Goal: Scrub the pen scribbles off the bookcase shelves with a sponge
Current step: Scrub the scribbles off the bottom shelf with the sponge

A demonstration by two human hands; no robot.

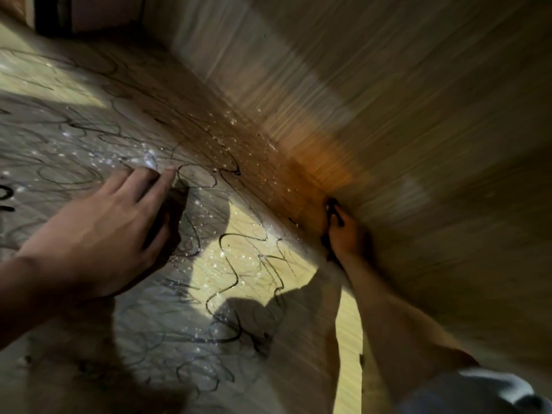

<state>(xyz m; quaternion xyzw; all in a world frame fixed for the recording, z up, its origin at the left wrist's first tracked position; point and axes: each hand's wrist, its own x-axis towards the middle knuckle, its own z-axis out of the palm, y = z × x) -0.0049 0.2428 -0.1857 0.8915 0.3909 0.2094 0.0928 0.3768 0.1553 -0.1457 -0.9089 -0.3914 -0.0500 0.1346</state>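
The wooden shelf board (245, 282) is covered in looping black pen scribbles (230, 264) and speckled with white wet flecks. My left hand (98, 234) lies on it at the left, fingers stretched forward over a dark sponge (173, 213) and thumb along the sponge's side, holding it against the scribbled surface. My right hand (343, 234) is at the inner corner where the board meets the side panel (418, 144). Its fingers curl over something dark there. What that dark thing is stays unclear in the shadow.
The side panel rises close on the right and is blurred. A dark gap (53, 16) shows at the far top left. Shadows of my arms fall across the lower board. A grey sleeve (478, 392) is at the bottom right.
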